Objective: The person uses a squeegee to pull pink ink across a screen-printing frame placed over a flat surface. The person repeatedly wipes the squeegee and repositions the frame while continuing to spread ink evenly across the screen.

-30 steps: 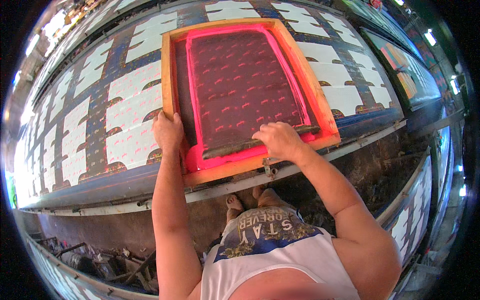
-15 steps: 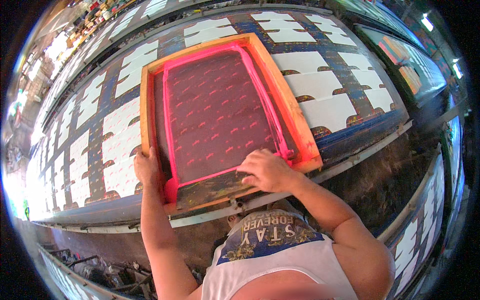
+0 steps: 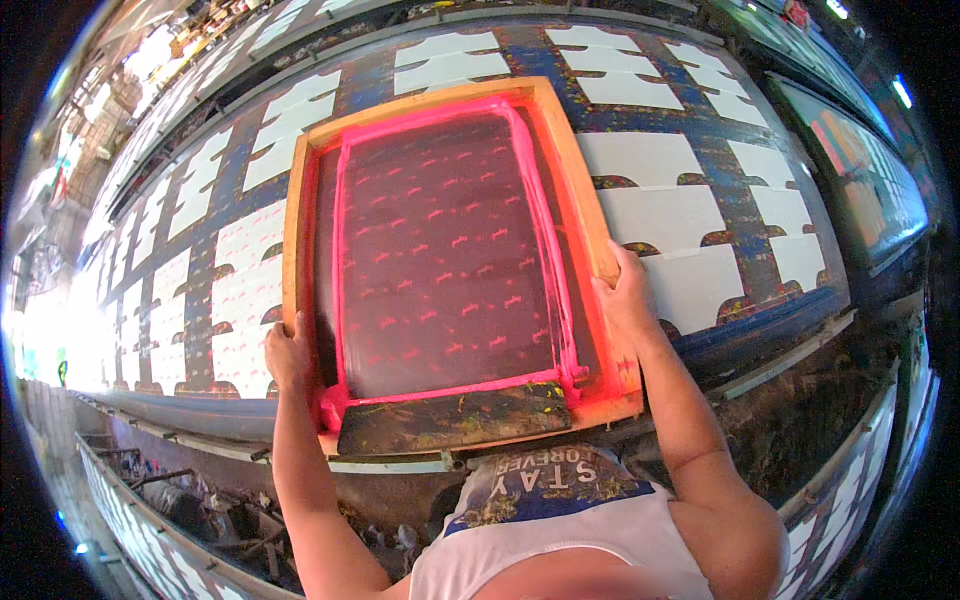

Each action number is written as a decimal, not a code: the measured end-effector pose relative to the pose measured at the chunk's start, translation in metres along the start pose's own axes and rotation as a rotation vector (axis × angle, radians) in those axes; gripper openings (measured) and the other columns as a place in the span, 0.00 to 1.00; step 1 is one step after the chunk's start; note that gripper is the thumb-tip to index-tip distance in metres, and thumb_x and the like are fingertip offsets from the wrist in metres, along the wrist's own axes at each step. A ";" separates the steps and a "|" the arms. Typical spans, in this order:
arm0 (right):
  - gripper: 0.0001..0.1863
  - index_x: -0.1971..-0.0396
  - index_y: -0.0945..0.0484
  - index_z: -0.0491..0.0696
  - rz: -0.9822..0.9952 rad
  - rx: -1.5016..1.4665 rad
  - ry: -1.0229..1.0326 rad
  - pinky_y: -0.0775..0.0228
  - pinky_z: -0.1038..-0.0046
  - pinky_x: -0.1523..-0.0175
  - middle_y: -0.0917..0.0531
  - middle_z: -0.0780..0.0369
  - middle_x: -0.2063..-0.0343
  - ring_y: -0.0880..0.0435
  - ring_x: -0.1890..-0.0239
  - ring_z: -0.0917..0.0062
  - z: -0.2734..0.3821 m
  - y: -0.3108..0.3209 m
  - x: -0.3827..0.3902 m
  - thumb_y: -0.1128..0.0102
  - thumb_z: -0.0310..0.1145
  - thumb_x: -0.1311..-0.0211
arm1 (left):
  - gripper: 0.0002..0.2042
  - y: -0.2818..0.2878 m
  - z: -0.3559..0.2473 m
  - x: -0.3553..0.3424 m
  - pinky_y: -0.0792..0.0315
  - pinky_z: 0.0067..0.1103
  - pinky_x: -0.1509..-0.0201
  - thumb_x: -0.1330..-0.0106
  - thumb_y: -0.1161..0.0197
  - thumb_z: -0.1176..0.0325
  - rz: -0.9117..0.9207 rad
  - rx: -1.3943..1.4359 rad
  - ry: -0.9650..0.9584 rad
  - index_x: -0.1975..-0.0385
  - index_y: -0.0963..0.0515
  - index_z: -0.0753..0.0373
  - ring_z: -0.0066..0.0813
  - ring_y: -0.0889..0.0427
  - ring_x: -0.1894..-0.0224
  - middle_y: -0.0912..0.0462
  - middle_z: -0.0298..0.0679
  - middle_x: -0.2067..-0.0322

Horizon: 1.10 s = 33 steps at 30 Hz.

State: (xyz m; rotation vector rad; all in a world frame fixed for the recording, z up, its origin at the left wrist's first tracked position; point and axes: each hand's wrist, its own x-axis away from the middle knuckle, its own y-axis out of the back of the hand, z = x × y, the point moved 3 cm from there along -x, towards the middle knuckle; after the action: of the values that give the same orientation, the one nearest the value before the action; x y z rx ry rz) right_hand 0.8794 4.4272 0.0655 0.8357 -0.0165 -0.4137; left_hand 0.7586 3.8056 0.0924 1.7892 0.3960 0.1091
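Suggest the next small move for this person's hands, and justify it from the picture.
Probably lift the wooden frame and shift it rightward: the left hand and right hand grip its opposite sides, the dark flat blade lies unheld at its near end, and plain white pieces sit to its right, with pink-marked pieces to its left.

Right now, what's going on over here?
A person's left hand and right hand grip opposite sides of a rectangular, pink-streaked wooden frame. A flat dark board, untouched, rests at its near end. White flat pieces with pink marks lie to the left; plain white flat pieces lie to the right.
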 end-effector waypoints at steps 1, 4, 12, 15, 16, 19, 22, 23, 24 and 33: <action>0.42 0.25 0.27 0.41 -0.010 0.004 -0.013 0.27 0.52 0.22 0.18 0.44 0.32 0.19 0.29 0.46 0.000 -0.004 -0.004 0.18 0.27 0.39 | 0.35 -0.001 0.002 -0.001 0.21 0.52 0.45 0.22 0.34 0.37 -0.024 0.003 -0.012 0.60 0.14 0.75 0.67 0.12 0.52 0.11 0.63 0.60; 0.42 0.25 0.27 0.41 -0.026 0.114 0.029 0.27 0.52 0.23 0.18 0.43 0.32 0.19 0.29 0.46 0.006 -0.004 -0.015 0.19 0.26 0.40 | 0.32 -0.003 0.006 0.000 0.22 0.51 0.45 0.25 0.30 0.40 -0.029 0.012 -0.011 0.61 0.14 0.73 0.66 0.13 0.51 0.12 0.61 0.61; 0.36 0.30 0.19 0.47 -0.050 0.152 0.058 0.23 0.51 0.28 0.14 0.45 0.43 0.15 0.36 0.45 0.024 -0.001 -0.024 0.24 0.22 0.43 | 0.26 0.001 0.013 0.001 0.19 0.46 0.41 0.38 0.19 0.54 0.096 0.130 0.028 0.53 0.12 0.74 0.62 0.11 0.49 0.11 0.59 0.54; 0.33 0.33 0.16 0.47 -0.064 0.131 0.103 0.21 0.50 0.32 0.13 0.46 0.48 0.14 0.41 0.45 0.029 0.009 -0.025 0.24 0.23 0.43 | 0.22 -0.008 0.027 -0.009 0.17 0.43 0.48 0.39 0.20 0.58 0.149 0.247 0.054 0.57 0.10 0.75 0.57 0.08 0.57 0.08 0.59 0.60; 0.32 0.34 0.15 0.47 -0.080 0.121 0.129 0.21 0.50 0.33 0.13 0.47 0.49 0.14 0.43 0.46 0.030 0.014 -0.026 0.25 0.23 0.43 | 0.22 -0.011 0.031 -0.012 0.17 0.41 0.52 0.40 0.20 0.58 0.158 0.292 0.049 0.59 0.10 0.75 0.53 0.08 0.61 0.08 0.58 0.63; 0.31 0.36 0.14 0.49 -0.090 0.144 0.187 0.20 0.51 0.37 0.14 0.48 0.52 0.13 0.46 0.47 0.033 0.021 -0.034 0.24 0.25 0.43 | 0.19 -0.018 0.042 -0.019 0.18 0.37 0.61 0.41 0.20 0.61 0.191 0.475 0.065 0.63 0.10 0.76 0.41 0.10 0.69 0.08 0.51 0.71; 0.27 0.41 0.11 0.51 -0.109 0.135 0.123 0.19 0.51 0.40 0.15 0.50 0.58 0.13 0.50 0.49 0.027 0.032 -0.040 0.25 0.25 0.44 | 0.16 -0.021 0.033 -0.017 0.19 0.33 0.66 0.40 0.20 0.65 0.197 0.542 0.040 0.64 0.10 0.75 0.30 0.12 0.71 0.09 0.44 0.74; 0.27 0.41 0.10 0.51 -0.116 0.144 0.108 0.19 0.51 0.41 0.15 0.50 0.58 0.13 0.50 0.49 0.022 0.040 -0.043 0.25 0.25 0.44 | 0.15 -0.020 0.027 -0.014 0.19 0.32 0.67 0.39 0.21 0.66 0.198 0.534 0.044 0.64 0.10 0.75 0.27 0.13 0.71 0.10 0.42 0.74; 0.27 0.41 0.10 0.52 -0.124 0.144 0.116 0.18 0.51 0.42 0.15 0.51 0.59 0.13 0.51 0.49 0.018 0.045 -0.046 0.26 0.25 0.44 | 0.14 -0.016 0.020 -0.009 0.19 0.31 0.67 0.39 0.21 0.67 0.175 0.525 0.027 0.64 0.10 0.75 0.27 0.13 0.71 0.10 0.41 0.74; 0.28 0.40 0.10 0.54 -0.167 0.131 0.104 0.17 0.53 0.40 0.13 0.50 0.55 0.11 0.47 0.49 -0.084 0.139 -0.084 0.28 0.23 0.43 | 0.11 -0.025 -0.122 0.054 0.19 0.28 0.65 0.38 0.21 0.71 0.184 0.571 0.011 0.61 0.09 0.72 0.22 0.14 0.70 0.09 0.35 0.72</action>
State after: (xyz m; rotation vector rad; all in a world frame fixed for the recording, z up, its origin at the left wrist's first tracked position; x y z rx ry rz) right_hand 0.8656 4.6004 0.1220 0.9911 0.1240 -0.5296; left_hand 0.7703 3.9406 0.0925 2.3895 0.2845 0.1454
